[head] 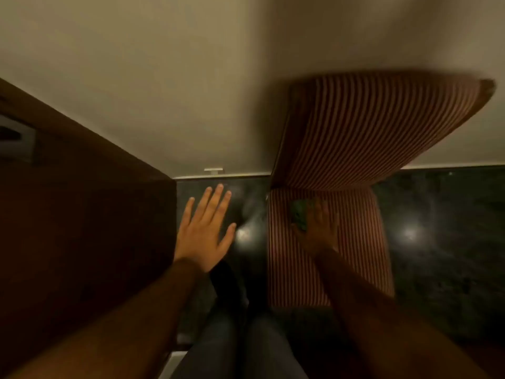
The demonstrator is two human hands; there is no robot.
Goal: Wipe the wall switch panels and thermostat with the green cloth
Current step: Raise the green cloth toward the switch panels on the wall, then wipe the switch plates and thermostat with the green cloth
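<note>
My left hand [205, 227] is stretched forward with its fingers spread and nothing in it, above the dark glossy floor. My right hand [317, 228] is blurred and closed around the green cloth [299, 214], of which a small bunched part shows at the fingers. It hangs in front of a red-and-white striped seat. A pale plate that may be a switch panel [16, 140] sits at the far left on the dark wooden surface, blurred and partly cut off. No thermostat is in view.
A dark wooden panel [82, 228] fills the left side. A red-and-white striped armchair [369, 138] stands against the beige wall [164, 64] on the right. The dark polished floor [437, 242] reflects lights. My legs [240, 337] show at the bottom.
</note>
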